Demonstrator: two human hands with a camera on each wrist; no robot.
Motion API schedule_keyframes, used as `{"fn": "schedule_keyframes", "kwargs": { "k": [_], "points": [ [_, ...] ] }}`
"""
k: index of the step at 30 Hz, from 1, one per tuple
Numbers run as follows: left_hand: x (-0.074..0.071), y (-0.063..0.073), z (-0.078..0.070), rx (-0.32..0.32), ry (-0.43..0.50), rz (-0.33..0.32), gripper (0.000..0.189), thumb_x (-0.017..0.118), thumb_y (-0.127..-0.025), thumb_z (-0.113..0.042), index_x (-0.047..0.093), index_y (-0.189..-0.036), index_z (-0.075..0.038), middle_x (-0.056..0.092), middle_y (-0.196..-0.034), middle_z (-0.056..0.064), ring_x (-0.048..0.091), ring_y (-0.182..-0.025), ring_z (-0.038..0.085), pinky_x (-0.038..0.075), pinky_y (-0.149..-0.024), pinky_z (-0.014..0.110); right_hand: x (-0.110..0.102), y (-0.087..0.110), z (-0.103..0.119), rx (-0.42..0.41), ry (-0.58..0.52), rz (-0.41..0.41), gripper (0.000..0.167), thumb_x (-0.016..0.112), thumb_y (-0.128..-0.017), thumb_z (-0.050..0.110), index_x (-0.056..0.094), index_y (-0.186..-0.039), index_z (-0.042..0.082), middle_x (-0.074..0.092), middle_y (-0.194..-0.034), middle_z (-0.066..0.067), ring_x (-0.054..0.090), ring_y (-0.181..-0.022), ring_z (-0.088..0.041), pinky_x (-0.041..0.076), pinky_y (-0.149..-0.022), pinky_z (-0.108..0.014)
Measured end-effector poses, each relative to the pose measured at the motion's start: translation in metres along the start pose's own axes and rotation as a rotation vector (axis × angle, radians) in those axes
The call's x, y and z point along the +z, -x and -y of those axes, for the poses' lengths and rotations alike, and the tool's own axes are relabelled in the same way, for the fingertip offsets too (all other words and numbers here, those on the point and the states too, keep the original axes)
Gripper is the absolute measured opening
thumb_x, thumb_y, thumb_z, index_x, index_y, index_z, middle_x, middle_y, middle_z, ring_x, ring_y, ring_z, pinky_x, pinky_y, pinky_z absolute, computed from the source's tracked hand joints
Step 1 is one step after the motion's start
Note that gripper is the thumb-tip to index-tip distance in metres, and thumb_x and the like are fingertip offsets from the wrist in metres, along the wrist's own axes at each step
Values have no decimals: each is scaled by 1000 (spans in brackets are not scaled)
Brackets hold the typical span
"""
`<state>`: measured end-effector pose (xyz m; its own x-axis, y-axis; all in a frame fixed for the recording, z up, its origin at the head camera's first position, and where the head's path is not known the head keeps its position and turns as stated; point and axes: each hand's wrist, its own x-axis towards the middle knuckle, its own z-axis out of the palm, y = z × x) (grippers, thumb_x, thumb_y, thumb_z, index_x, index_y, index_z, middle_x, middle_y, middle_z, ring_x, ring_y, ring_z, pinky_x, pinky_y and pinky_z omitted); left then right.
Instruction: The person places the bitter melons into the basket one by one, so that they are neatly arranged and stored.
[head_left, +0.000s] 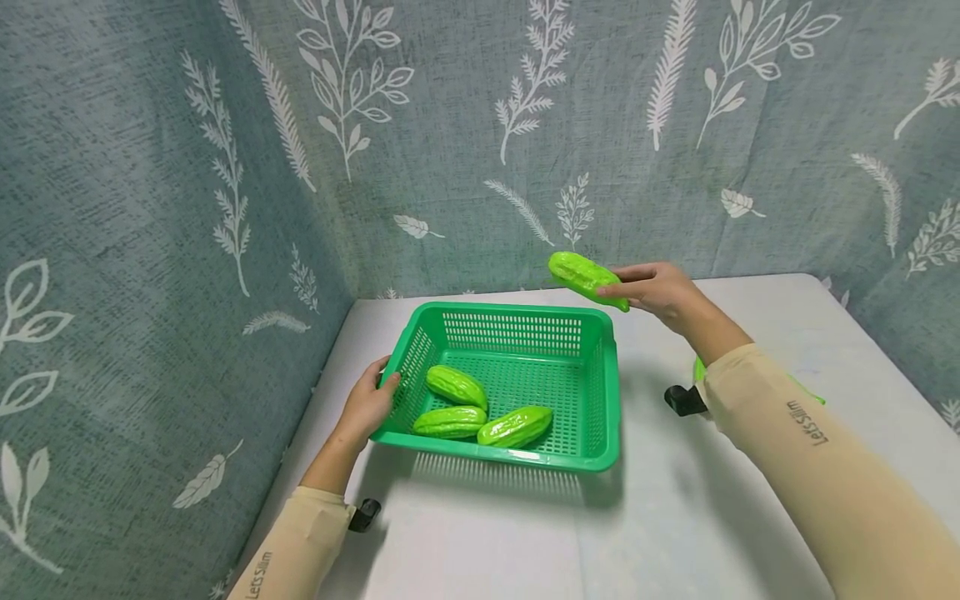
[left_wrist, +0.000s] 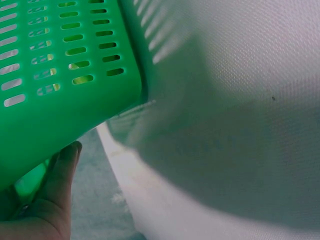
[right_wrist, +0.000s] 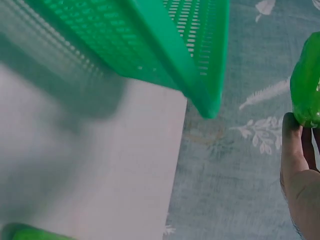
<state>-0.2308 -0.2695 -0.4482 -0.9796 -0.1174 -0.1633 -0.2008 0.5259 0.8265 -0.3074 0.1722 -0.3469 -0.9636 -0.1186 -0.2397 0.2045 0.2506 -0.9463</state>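
Observation:
A green plastic basket (head_left: 611, 392) with slotted walls stands on the white table. My left hand (head_left: 366, 408) grips its left rim, thumb over the edge; in the left wrist view that hand (left_wrist: 47, 212) is beside the outer wall (left_wrist: 75, 112). Three bright green bitter melons lie inside, toward the front left, one of them a bitter melon (head_left: 516, 427) by the front wall. Above and beyond the back right corner, my right hand (head_left: 663, 292) holds another bitter melon (head_left: 576, 271) by one end. The right wrist view shows the same bitter melon (right_wrist: 306, 82) at the fingertips.
Something bright green (head_left: 700, 369) lies on the table at the right, mostly hidden under my right sleeve (head_left: 795, 433). A patterned grey-green cloth (head_left: 450, 167) hangs behind the table (head_left: 480, 542) and along its left side. A black wrist mount (head_left: 684, 400) sticks out from each forearm.

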Motion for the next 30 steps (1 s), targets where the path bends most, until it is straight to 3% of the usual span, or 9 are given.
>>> {"fn": "schedule_keyframes", "kwargs": {
  "k": [8, 12, 23, 27, 30],
  "points": [
    [0, -1, -1, -4, -9, 0, 59, 43, -110, -34, 22, -162, -14, 27, -159, 25, 35, -140, 45, 33, -105, 64, -27, 7, -8, 31, -24, -35, 86, 84, -86, 27, 38, -154, 0, 32, -157, -20, 35, -144, -31, 33, -113, -38],
    [-1, -1, -1, -4, -20, 1, 59, 42, -110, -34, 22, -162, -13, 28, -159, 26, 36, -139, 45, 34, -106, 64, -50, 14, -18, 64, -9, -55, 92, 83, -87, 32, 32, -157, 1, 22, -163, -18, 26, -148, -31, 30, -115, -38],
    [-5, 1, -3, 3, -27, 1, 60, 43, -110, -34, 21, -162, -13, 30, -158, 25, 36, -138, 45, 33, -106, 64, -121, 38, -60, 148, 88, -174, 106, 80, -84, 51, 24, -160, 3, 5, -166, -20, 21, -149, -38, 30, -115, -43],
    [-6, 2, -4, -3, -22, -4, 60, 42, -110, -34, 21, -162, -12, 30, -158, 26, 36, -138, 45, 33, -106, 64, -146, 51, -75, 187, 131, -220, 109, 77, -83, 58, 23, -160, 3, -5, -165, -22, 22, -148, -40, 35, -111, -38],
    [-6, 3, -4, -1, -16, 2, 60, 42, -110, -34, 20, -162, -12, 30, -157, 27, 36, -138, 46, 33, -105, 64, -163, 61, -87, 220, 130, -248, 105, 77, -83, 59, 27, -159, 8, -9, -165, -20, 23, -147, -40, 44, -103, -27]
  ]
}}
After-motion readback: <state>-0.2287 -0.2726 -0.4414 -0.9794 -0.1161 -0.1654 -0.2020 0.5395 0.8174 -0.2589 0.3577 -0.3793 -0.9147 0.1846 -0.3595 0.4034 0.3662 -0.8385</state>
